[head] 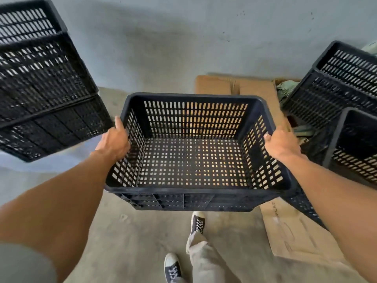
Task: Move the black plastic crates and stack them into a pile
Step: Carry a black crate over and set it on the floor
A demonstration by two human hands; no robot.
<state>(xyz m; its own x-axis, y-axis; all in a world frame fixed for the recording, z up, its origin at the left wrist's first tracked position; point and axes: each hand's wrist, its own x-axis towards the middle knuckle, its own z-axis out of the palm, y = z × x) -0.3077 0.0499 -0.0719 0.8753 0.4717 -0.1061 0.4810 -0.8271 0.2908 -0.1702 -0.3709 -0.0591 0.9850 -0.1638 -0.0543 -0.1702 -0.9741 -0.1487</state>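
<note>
An empty black slotted plastic crate [192, 160] hangs in the air in front of me, held level above the floor. My left hand [114, 140] grips its left rim and my right hand [280, 145] grips its right rim. A tall pile of black crates [43, 82] stands at the left, leaning in the wide view. At the right stand more black crates: a stacked pair [338, 82] further back and one [356, 144] nearer to me.
Flattened cardboard [293, 235] lies on the concrete floor at the right and behind the held crate. Green scraps [285, 88] sit by the right crates. A grey wall [183, 37] closes the far side. My shoes [196, 222] are below the crate.
</note>
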